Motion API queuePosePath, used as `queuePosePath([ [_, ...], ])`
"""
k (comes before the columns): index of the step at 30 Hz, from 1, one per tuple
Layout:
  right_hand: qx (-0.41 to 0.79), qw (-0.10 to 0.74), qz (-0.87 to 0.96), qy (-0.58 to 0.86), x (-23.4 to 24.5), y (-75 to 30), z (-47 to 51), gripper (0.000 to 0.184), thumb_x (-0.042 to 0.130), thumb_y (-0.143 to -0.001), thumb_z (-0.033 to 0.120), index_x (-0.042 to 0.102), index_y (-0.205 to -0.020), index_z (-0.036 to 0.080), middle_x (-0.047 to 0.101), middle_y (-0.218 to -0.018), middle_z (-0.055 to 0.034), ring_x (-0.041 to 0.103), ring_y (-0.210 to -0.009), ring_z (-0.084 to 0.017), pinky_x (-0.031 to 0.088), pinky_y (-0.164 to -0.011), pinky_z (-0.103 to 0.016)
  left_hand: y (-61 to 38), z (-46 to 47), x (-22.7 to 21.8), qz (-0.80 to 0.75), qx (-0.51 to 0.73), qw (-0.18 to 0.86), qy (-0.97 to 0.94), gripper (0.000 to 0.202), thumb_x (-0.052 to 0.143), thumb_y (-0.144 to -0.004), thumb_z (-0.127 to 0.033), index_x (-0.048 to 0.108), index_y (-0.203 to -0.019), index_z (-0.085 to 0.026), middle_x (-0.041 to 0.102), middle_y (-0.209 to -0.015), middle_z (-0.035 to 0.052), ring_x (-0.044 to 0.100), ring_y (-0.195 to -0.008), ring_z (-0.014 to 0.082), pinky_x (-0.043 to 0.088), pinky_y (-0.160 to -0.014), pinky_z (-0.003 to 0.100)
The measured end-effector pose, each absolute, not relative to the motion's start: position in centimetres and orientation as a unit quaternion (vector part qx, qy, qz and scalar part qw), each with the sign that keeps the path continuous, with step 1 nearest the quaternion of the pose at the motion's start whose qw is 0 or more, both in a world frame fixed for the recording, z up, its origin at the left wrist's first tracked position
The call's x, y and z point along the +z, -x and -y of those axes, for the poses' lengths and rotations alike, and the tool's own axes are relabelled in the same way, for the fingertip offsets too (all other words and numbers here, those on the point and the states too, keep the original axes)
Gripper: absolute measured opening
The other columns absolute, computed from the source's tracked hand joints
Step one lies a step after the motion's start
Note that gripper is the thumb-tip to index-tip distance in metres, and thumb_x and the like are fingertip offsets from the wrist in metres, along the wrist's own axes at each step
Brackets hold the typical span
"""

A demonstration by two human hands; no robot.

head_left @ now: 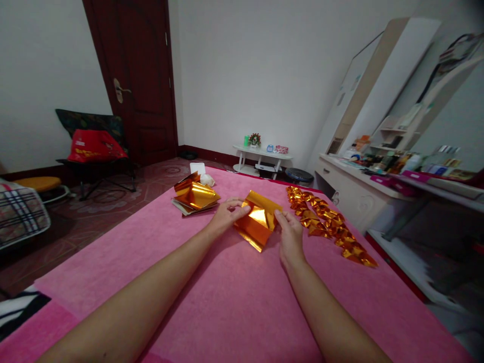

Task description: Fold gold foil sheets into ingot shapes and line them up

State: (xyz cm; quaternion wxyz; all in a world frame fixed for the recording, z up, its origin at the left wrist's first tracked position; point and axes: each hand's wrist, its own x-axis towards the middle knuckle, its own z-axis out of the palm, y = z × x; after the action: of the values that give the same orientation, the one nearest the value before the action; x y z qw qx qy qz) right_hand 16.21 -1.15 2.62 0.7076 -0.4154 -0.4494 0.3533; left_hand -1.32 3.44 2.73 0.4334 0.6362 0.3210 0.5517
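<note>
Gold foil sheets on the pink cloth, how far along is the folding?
Done: a long row of folded foil pieces lies to the right on the pink cloth. In hand: the left hand and right hand pinch one foil sheet by its edges; it looks partly folded. Left: a stack of foil sheets sits on the left; how many it holds cannot be told.

The left hand [226,216] and right hand [290,237] are bare, forearms uncovered.
</note>
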Motion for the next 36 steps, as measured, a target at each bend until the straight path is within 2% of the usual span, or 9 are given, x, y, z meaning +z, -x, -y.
queuePosePath([
  [4,0.423,0.680,0.424,0.423,2.6,-16.0,1.3,0.028,0.068,-0.070,0.044,0.060,-0.073,0.017,0.064,-0.067,0.0000,0.058,-0.057,-0.014,0.044,-0.053,-0.023,0.6,-3.3,2.0,-0.322,0.543,0.556,-0.541,0.035,0.074,-0.065,-0.045,0.063,-0.067,-0.012,0.064,-0.064,0.0021,0.057,-0.055,0.0126,0.042,-0.053,0.023],
  [7,0.451,0.658,0.435,0.417,1.9,-16.3,1.3,0.037,0.071,-0.068,0.040,0.061,-0.095,0.018,0.069,-0.080,-0.0030,0.064,-0.065,-0.017,0.050,-0.060,-0.027,-0.1,-3.0,1.0,-0.324,0.560,0.594,-0.479,0.036,0.080,-0.057,-0.039,0.061,-0.070,-0.012,0.065,-0.063,0.0023,0.059,-0.055,0.0132,0.045,-0.055,0.024],
  [11,0.389,0.660,0.470,0.439,0.5,-17.2,0.7,0.062,0.073,-0.064,0.028,0.049,-0.121,0.023,0.067,-0.076,0.0022,0.065,-0.065,-0.016,0.050,-0.060,-0.026,-0.8,-2.5,0.0,-0.369,0.587,0.560,-0.454,0.058,0.079,-0.056,-0.027,0.054,-0.107,-0.015,0.062,-0.061,-0.0032,0.060,-0.055,0.0130,0.046,-0.055,0.023],
  [14,0.350,0.653,0.503,0.446,-0.1,-17.7,0.3,0.058,0.071,-0.064,0.026,0.053,-0.119,0.023,0.067,-0.076,0.0023,0.064,-0.067,-0.015,0.049,-0.062,-0.026,-0.9,-2.4,0.0,-0.377,0.601,0.487,-0.509,0.077,0.074,-0.061,-0.019,0.040,-0.130,-0.020,0.057,-0.059,-0.0083,0.055,-0.050,0.0093,0.041,-0.050,0.018],
  [16,0.352,0.642,0.515,0.445,-0.2,-17.8,0.2,0.040,0.070,-0.065,0.027,0.063,-0.104,0.019,0.069,-0.084,-0.0018,0.065,-0.074,-0.017,0.050,-0.069,-0.028,-1.0,-2.3,0.1,-0.359,0.596,0.452,-0.558,0.059,0.070,-0.064,-0.018,0.053,-0.121,-0.019,0.061,-0.064,-0.0047,0.057,-0.055,0.0100,0.043,-0.054,0.020],
  [18,0.359,0.634,0.522,0.445,-0.1,-17.7,0.2,0.027,0.069,-0.065,0.029,0.068,-0.090,0.017,0.070,-0.089,-0.0045,0.064,-0.080,-0.019,0.050,-0.075,-0.031,-1.0,-2.4,0.1,-0.345,0.574,0.443,-0.596,0.027,0.067,-0.067,-0.019,0.068,-0.093,-0.015,0.067,-0.071,0.0016,0.062,-0.065,0.0138,0.048,-0.064,0.024],
  [20,0.353,0.630,0.528,0.447,-0.1,-17.5,0.3,0.024,0.070,-0.065,0.029,0.069,-0.086,0.017,0.070,-0.086,-0.0042,0.064,-0.079,-0.020,0.049,-0.075,-0.032,-1.1,-2.5,-0.1,-0.342,0.551,0.450,-0.614,0.010,0.065,-0.068,-0.020,0.070,-0.074,-0.014,0.070,-0.077,0.0058,0.064,-0.073,0.0174,0.049,-0.073,0.028],
  [30,0.349,0.610,0.531,0.474,-0.3,-17.5,0.4,0.017,0.070,-0.060,0.026,0.071,-0.075,0.018,0.071,-0.077,-0.0030,0.064,-0.074,-0.019,0.050,-0.073,-0.033,-1.2,-2.5,-1.0,-0.325,0.469,0.492,-0.658,0.036,0.071,-0.057,-0.010,0.070,-0.093,-0.012,0.071,-0.090,0.0068,0.064,-0.077,0.0182,0.052,-0.071,0.029],
  [36,0.444,0.571,0.537,0.434,-0.7,-17.7,0.3,0.039,0.069,-0.054,0.014,0.069,-0.092,0.019,0.072,-0.092,-0.0034,0.065,-0.082,-0.021,0.051,-0.075,-0.032,-0.9,-3.0,-1.0,-0.368,0.488,0.491,-0.621,0.032,0.067,-0.057,-0.005,0.070,-0.089,-0.010,0.070,-0.086,0.0055,0.064,-0.073,0.0150,0.050,-0.069,0.025],
])
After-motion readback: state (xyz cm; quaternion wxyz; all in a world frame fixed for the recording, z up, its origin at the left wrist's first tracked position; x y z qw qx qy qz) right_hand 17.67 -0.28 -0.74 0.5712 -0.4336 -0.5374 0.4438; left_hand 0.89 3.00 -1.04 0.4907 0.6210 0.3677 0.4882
